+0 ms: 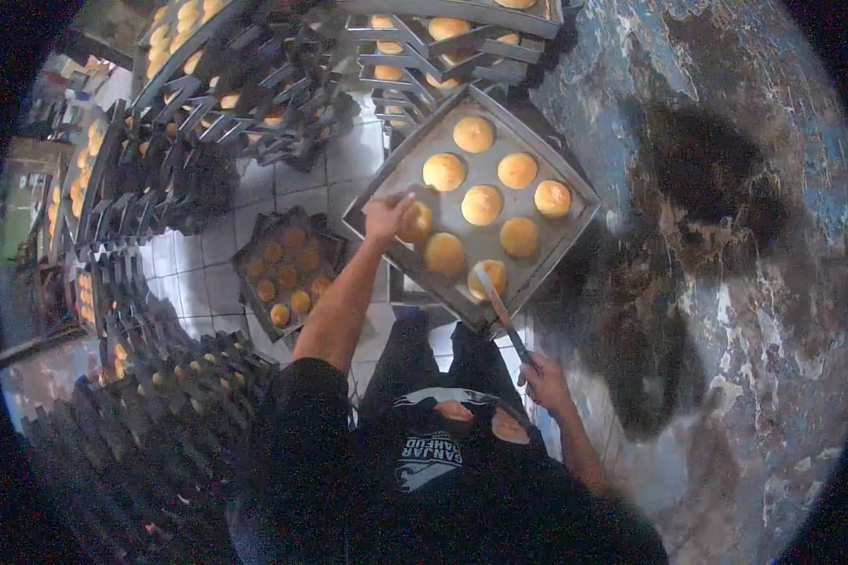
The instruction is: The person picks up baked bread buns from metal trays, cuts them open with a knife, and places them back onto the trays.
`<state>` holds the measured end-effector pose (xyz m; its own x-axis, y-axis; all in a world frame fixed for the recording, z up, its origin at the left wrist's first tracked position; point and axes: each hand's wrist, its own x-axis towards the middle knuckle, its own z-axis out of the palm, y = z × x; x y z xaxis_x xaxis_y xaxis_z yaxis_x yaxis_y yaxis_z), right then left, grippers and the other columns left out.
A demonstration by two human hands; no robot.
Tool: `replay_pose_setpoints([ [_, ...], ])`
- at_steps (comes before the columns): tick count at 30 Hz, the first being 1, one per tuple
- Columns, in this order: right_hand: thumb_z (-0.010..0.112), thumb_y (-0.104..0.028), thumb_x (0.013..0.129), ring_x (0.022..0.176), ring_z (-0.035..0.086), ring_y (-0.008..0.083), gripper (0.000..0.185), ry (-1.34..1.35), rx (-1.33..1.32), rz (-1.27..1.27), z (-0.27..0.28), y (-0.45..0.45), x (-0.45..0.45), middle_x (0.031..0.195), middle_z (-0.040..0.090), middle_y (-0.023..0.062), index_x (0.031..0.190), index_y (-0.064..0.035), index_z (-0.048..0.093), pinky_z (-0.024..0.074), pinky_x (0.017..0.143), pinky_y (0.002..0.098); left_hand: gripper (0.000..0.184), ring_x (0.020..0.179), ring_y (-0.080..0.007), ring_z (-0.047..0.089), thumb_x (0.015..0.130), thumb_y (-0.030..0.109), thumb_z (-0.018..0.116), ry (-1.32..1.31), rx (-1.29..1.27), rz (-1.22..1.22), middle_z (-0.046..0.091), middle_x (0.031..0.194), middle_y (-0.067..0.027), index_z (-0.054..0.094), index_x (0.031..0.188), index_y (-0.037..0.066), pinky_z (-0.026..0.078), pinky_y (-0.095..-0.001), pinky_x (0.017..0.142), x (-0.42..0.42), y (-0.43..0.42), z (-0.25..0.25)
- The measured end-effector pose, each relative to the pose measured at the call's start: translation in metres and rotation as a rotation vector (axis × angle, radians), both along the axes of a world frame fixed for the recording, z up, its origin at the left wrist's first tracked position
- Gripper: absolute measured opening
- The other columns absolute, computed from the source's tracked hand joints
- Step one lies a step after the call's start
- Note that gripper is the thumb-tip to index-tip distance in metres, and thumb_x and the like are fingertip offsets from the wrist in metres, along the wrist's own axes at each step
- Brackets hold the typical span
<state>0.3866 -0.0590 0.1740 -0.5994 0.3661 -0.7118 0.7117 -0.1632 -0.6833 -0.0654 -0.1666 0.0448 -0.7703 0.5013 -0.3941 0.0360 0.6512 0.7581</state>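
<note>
- The person's left hand reaches over the 9 o'clock corner of a square metal baking tray, its fingers at the outer side of a round golden bun; how far the fingers are open, and whether they grip the bun, cannot be told.
- The right hand, beyond the tray's rim at 5 o'clock, is closed around the dark handle of a knife.
- The knife slants up and inward over the rim, with its blade over the bun at 6 o'clock; whether the edge cuts into it cannot be told.
- The tray sits cornerwise before the person and bears nine buns in all: one near the middle, the others around it.
- At 9 o'clock from this tray, lower down on the tiled floor, lies a second tray with browned buns.
- Stacked trays with more buns rise at 12 o'clock; further racked trays stand between 9 and 11 o'clock, and another dim mass of them fills 8 o'clock.
- A stained wall with peeling blue paint spans the side from 1 to 5 o'clock.
- The person's black shirt, printed in white, shows at 6 o'clock.
</note>
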Motion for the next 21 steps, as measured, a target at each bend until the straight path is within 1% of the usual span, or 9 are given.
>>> replay_pose_setpoints([
  [1, 0.058, -0.02, 0.099, 0.047, 0.048, 0.0053, 0.025, -0.013, 0.077, 0.022, -0.007, 0.0, 0.006, 0.071, 0.062, 0.0004, 0.115, -0.0021, 0.06, 0.0362, 0.042, 0.0226, 0.055, 0.092, -0.031, 0.071, 0.091, 0.057, 0.06, 0.135, -0.231, -0.054, 0.072, 0.096, -0.0193, 0.07, 0.112, 0.007, 0.054, -0.044, 0.081, -0.002, 0.008, -0.005],
  [5, 0.058, -0.021, 0.099, 0.047, 0.045, 0.0036, 0.029, -0.033, 0.156, -0.048, -0.021, -0.004, 0.011, 0.072, 0.064, 0.0011, 0.12, -0.0018, 0.06, 0.0359, 0.043, 0.0221, 0.068, 0.099, -0.0393, 0.069, 0.087, 0.061, 0.062, 0.479, -0.023, 0.029, 0.071, 0.1, -0.0233, 0.063, 0.121, 0.002, 0.053, -0.0465, 0.084, -0.019, 0.061, -0.047],
  [6, 0.059, -0.02, 0.099, 0.047, 0.045, 0.0033, 0.03, -0.012, 0.071, -0.14, -0.016, -0.007, 0.008, 0.072, 0.063, 0.0007, 0.122, -0.0018, 0.06, 0.0351, 0.043, 0.0222, 0.068, 0.099, -0.0393, 0.069, 0.087, 0.061, 0.062, 0.476, -0.015, 0.023, 0.071, 0.1, -0.0233, 0.063, 0.121, 0.002, 0.053, -0.0465, 0.084, -0.022, 0.075, -0.049],
  [8, 0.06, -0.018, 0.099, 0.047, 0.043, 0.0029, 0.031, 0.007, -0.104, -0.331, 0.012, -0.008, -0.006, 0.073, 0.063, 0.0001, 0.125, -0.0018, 0.059, 0.0339, 0.042, 0.0221, 0.077, 0.103, -0.0395, 0.068, 0.081, 0.062, 0.069, 0.135, -0.043, 0.119, 0.069, 0.106, -0.0269, 0.06, 0.124, -0.001, 0.054, -0.0458, 0.085, -0.026, 0.101, -0.045],
  [9, 0.06, -0.019, 0.099, 0.047, 0.042, 0.0023, 0.034, 0.012, -0.079, -0.283, 0.006, -0.006, 0.0, 0.073, 0.062, 0.0001, 0.128, -0.0018, 0.058, 0.033, 0.042, 0.0216, 0.082, 0.103, -0.0394, 0.068, 0.073, 0.061, 0.076, 0.037, -0.121, 0.25, 0.068, 0.112, -0.0282, 0.06, 0.12, -0.004, 0.054, -0.0452, 0.083, -0.027, 0.117, -0.045],
  [13, 0.059, -0.016, 0.098, 0.046, 0.043, 0.0027, 0.039, 0.006, -0.054, -0.312, 0.003, 0.001, 0.01, 0.072, 0.062, -0.0003, 0.134, -0.0015, 0.055, 0.0338, 0.04, 0.0217, 0.078, 0.1, -0.0369, 0.069, 0.067, 0.052, 0.084, 0.17, -0.201, 0.019, 0.069, 0.111, -0.0247, 0.061, 0.115, -0.005, 0.054, -0.0449, 0.082, -0.005, 0.129, -0.023],
  [15, 0.059, -0.015, 0.097, 0.045, 0.043, 0.0031, 0.04, 0.045, -0.037, -0.305, 0.008, 0.009, 0.003, 0.071, 0.061, -0.0004, 0.135, -0.0017, 0.054, 0.0347, 0.04, 0.0219, 0.079, 0.099, -0.0337, 0.067, 0.063, 0.04, 0.09, 0.153, 0.096, 0.087, 0.067, 0.109, -0.0226, 0.057, 0.118, -0.006, 0.053, -0.0435, 0.083, 0.015, 0.133, -0.023],
  [18, 0.06, -0.014, 0.096, 0.046, 0.043, 0.0039, 0.045, 0.04, 0.123, -0.2, -0.015, 0.021, 0.002, 0.07, 0.062, 0.0001, 0.139, -0.0037, 0.053, 0.0375, 0.041, 0.0226, 0.084, 0.102, -0.0315, 0.064, 0.062, 0.031, 0.092, 0.203, 0.23, 0.176, 0.063, 0.112, -0.022, 0.051, 0.125, -0.006, 0.052, -0.0416, 0.087, 0.02, 0.135, -0.059],
  [21, 0.059, -0.016, 0.097, 0.052, 0.046, 0.0041, 0.046, 0.206, 0.375, -0.042, 0.004, 0.038, -0.028, 0.074, 0.063, 0.0002, 0.141, -0.0042, 0.052, 0.0402, 0.046, 0.0228, 0.058, 0.109, -0.0246, 0.065, 0.085, 0.024, 0.078, -0.301, 0.607, 0.222, 0.062, 0.124, -0.0175, 0.05, 0.129, -0.001, 0.055, -0.0433, 0.092, 0.023, 0.13, -0.027],
])
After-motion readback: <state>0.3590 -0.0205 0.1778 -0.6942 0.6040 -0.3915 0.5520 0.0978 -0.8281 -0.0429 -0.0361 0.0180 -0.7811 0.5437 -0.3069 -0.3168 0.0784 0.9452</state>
